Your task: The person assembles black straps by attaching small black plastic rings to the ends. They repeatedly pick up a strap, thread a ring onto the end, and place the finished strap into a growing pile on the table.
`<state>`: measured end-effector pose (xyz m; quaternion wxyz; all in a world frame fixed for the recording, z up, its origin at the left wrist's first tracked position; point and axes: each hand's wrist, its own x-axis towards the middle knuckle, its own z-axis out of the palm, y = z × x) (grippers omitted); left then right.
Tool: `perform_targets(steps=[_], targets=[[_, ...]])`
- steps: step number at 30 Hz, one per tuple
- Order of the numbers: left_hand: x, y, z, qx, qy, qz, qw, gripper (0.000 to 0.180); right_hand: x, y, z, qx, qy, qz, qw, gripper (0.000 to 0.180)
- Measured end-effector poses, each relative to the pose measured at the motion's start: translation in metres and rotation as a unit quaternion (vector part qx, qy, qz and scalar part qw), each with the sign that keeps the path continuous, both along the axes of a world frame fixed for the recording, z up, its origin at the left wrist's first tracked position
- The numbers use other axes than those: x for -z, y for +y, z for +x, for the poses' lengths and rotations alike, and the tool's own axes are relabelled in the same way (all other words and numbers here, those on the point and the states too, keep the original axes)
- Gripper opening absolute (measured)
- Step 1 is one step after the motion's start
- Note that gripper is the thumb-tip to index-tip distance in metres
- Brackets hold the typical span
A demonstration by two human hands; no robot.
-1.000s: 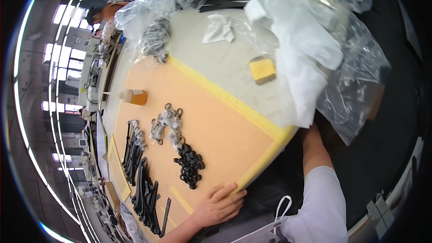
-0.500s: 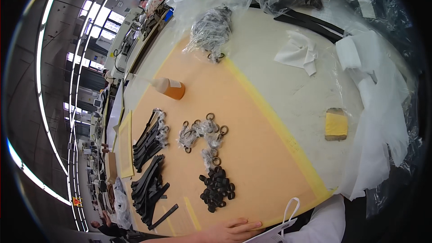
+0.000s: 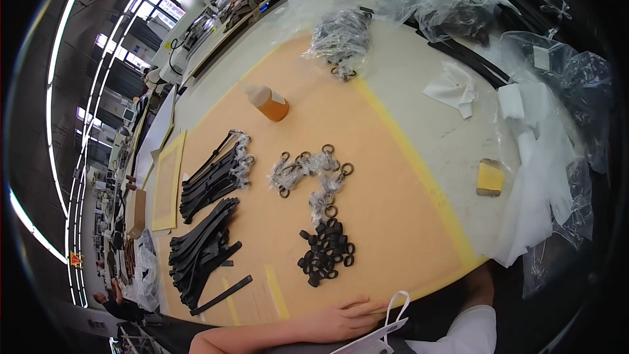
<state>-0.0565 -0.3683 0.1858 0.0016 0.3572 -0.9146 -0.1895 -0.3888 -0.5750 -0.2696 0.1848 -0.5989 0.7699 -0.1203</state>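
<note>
My left hand lies on the near edge of the table, fingers stretched out to the right and nothing visible in them. A flat white piece with a white loop is just beside its fingertips. My right forearm shows beyond the table edge at the lower right; its hand is not visible. Nearest my left hand on the orange surface are a heap of small black loops and a single black strip. Black straps lie in a fanned bundle to the left, with a second strap bundle, its ends wrapped in plastic, behind it.
Dark rings in clear wrap lie mid-table. Beyond them are a bottle of orange liquid and a plastic-wrapped bundle. At right are a yellow-wrapped block, a white cloth and white sheeting.
The view has shifted, so the table's contents sit differently in the picture. My right forearm now shows below the table edge. My left hand still rests at the edge.
</note>
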Motion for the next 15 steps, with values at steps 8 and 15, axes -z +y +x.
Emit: perform_targets(steps=[8,15], targets=[[0.0,0.005,-0.002,-0.033,0.082,0.008,0.996,0.026,-0.159,0.12,0.019,-0.386,-0.291,0.28,0.829,0.045],[0.004,0.012,0.001,-0.015,0.194,-0.086,0.977,0.015,-0.495,0.137,0.079,-0.531,-0.759,0.121,0.356,0.072]])
